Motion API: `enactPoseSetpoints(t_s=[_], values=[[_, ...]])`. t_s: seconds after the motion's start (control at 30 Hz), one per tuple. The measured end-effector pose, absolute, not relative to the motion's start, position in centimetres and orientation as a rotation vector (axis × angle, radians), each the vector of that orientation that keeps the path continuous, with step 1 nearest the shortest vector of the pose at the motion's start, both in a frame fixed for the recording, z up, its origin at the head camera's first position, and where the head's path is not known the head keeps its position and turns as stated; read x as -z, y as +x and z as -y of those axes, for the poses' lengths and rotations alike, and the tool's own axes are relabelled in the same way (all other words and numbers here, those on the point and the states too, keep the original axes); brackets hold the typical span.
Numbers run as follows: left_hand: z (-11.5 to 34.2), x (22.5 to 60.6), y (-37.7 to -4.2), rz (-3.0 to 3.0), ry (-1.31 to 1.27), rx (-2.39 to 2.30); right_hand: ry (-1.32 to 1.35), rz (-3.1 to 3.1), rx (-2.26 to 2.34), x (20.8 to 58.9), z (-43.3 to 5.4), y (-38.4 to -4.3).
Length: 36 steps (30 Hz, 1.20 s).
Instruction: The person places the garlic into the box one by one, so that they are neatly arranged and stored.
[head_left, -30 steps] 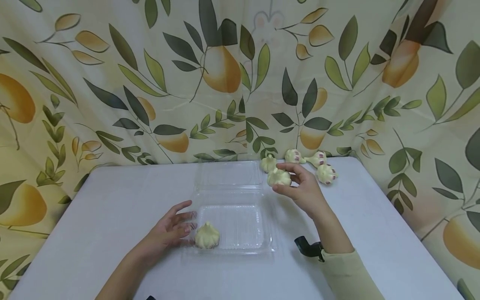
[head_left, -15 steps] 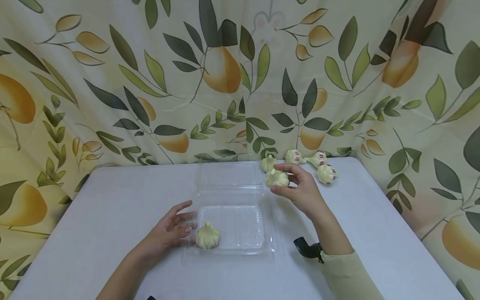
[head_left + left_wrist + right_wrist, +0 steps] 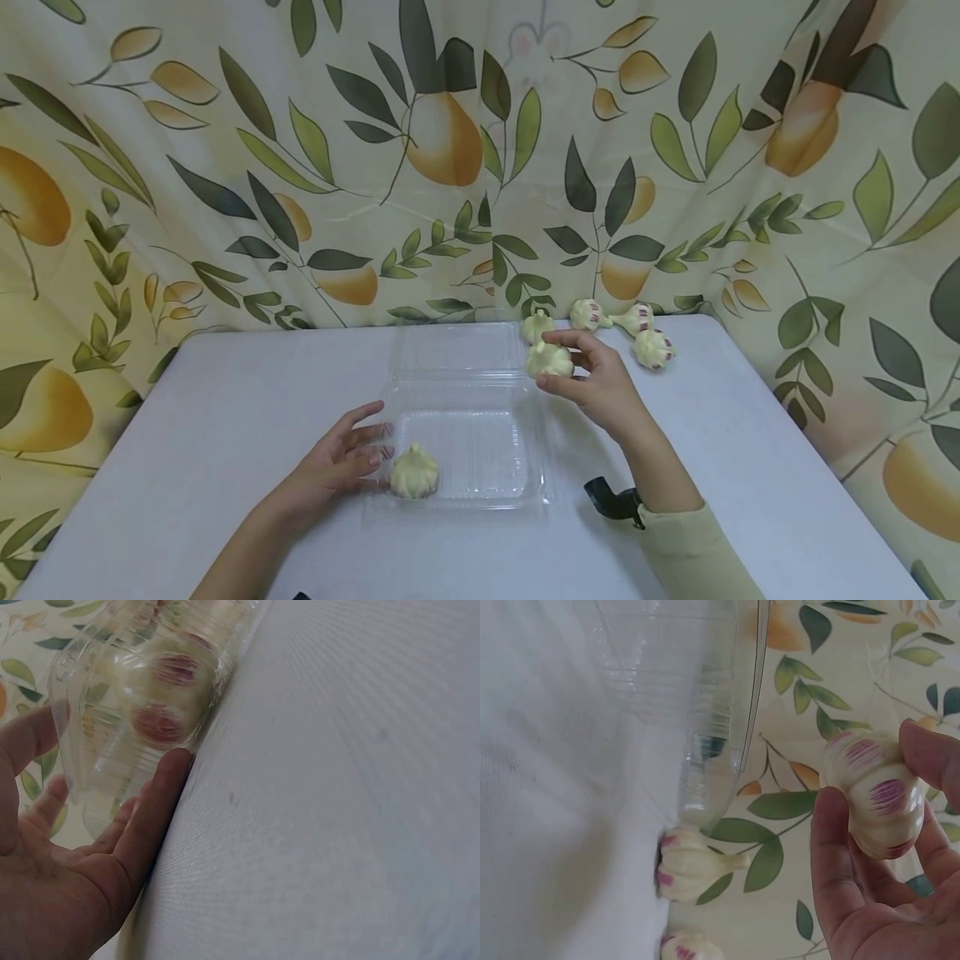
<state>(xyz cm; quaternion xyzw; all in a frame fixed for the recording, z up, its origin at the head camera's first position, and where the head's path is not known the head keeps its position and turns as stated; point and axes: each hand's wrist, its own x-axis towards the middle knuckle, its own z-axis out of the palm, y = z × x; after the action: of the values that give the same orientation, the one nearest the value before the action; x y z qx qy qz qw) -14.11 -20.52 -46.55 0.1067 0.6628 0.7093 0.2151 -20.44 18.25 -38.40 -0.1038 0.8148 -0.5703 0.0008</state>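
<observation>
My right hand (image 3: 600,392) pinches a garlic bulb (image 3: 549,359) between thumb and fingers, above the table near the container's back right corner. The right wrist view shows purple streaks on this cream garlic bulb (image 3: 877,796). A clear plastic clamshell container (image 3: 480,458) lies with its lid (image 3: 457,348) folded back. Inside, at the front left, one garlic bulb (image 3: 414,472) sits with its stem up. My left hand (image 3: 337,467) is at the container's left side, fingers spread along the wall. In the left wrist view those fingers (image 3: 161,795) are fairly straight at the plastic.
Behind and right of my right hand are several more bulbs: a pale garlic bulb (image 3: 537,325) near the lid, and purple-marked garlic bulbs (image 3: 653,349) towards the back right. A patterned curtain (image 3: 450,250) hangs behind the white table (image 3: 262,375). A black device (image 3: 611,500) is on my right wrist.
My right hand has drifted slightly left and a little down with its garlic bulb, towards the container. My left hand and the container have stayed put.
</observation>
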Motion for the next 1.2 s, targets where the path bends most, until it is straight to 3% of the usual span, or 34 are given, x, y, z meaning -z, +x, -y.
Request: enactPoseSetpoints(t_s=[1.2], values=[[20.5, 46.5, -14.2, -1.834, 0.29, -1.961, -0.399, -2.527, 1.761, 38.5, -16.7, -19.9]])
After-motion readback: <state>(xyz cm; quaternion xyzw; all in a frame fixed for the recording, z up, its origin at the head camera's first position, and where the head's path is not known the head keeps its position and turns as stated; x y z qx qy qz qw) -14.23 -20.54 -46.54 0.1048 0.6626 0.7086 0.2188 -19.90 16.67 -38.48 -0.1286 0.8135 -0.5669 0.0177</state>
